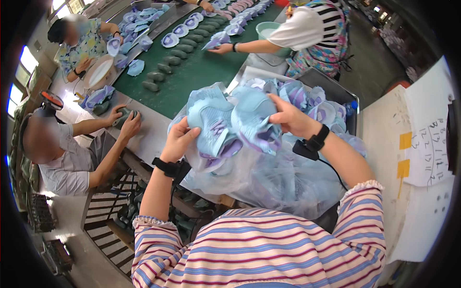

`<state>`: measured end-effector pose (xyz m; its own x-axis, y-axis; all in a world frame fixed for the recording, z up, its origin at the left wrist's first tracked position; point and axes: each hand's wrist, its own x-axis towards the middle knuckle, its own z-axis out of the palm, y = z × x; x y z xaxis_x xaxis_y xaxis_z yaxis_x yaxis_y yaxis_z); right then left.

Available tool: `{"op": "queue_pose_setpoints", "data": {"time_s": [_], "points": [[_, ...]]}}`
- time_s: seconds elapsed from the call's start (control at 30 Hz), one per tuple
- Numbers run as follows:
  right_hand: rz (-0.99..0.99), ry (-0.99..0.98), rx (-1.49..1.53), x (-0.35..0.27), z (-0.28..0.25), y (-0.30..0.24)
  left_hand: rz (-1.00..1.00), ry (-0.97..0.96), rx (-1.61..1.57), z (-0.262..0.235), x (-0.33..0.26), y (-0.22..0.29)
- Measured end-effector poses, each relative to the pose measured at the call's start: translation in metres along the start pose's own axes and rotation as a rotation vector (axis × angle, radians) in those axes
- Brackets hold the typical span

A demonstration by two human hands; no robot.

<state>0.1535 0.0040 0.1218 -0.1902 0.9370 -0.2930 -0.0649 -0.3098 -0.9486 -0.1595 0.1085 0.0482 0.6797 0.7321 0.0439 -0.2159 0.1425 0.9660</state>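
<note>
While both hands lift pale blue shoe uppers [230, 122] above the clear plastic bag [269, 177], left hand [178, 139] clenches one upper's edge; right hand [288, 117] pinches another beside it. Best kept: firm pinches, uppers separated over the bag, not dragging the film.

Ahead of my grip, a long green-topped worktable [201, 72] runs toward the far end of a workshop, its pale metal edge [153, 129] passing just left of my grip. Bright daylight pours through windows [21, 72] on the far left wall and more windows [62, 5] beyond the table's far end. Below and left of my grip, a slatted dark rack [115, 211] stands on a grey concrete floor [91, 264]. To the right, a white board [427, 144] marked with handwriting and yellow tape strips [405, 153] stands close by; behind it, the grey floor [374, 62] recedes into shadow.
</note>
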Motion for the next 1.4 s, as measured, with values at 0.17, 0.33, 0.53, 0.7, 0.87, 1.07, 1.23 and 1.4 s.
{"op": "queue_pose_setpoints", "data": {"time_s": [0.17,0.33,0.53,0.7,0.87,1.07,1.23,1.4], "points": [[-0.002,-0.186,0.025,0.017,0.011,0.001,0.082,-0.056,0.227,0.002,0.004,0.003],[0.027,-0.335,0.074,0.028,0.004,0.027,0.142,-0.025,0.393,0.024,0.014,0.012],[0.008,-0.269,0.339,0.018,0.004,0.025,0.117,0.036,0.837,0.019,0.021,0.028],[-0.117,-0.176,-0.008,0.011,0.013,0.018,0.358,-0.147,0.738,0.043,0.023,0.042],[-0.122,-0.287,-0.265,-0.013,-0.003,-0.007,0.223,-0.182,0.740,0.009,0.015,0.060],[-0.354,-0.212,-0.926,-0.033,-0.013,-0.034,0.109,-0.393,0.711,-0.019,0.016,0.077],[-0.733,-0.353,-1.215,-0.019,0.019,-0.065,0.150,-0.633,0.922,0.006,0.032,0.105],[-0.356,-0.331,-1.010,-0.003,0.031,-0.045,0.703,-0.507,0.998,0.024,0.048,0.107]]}}
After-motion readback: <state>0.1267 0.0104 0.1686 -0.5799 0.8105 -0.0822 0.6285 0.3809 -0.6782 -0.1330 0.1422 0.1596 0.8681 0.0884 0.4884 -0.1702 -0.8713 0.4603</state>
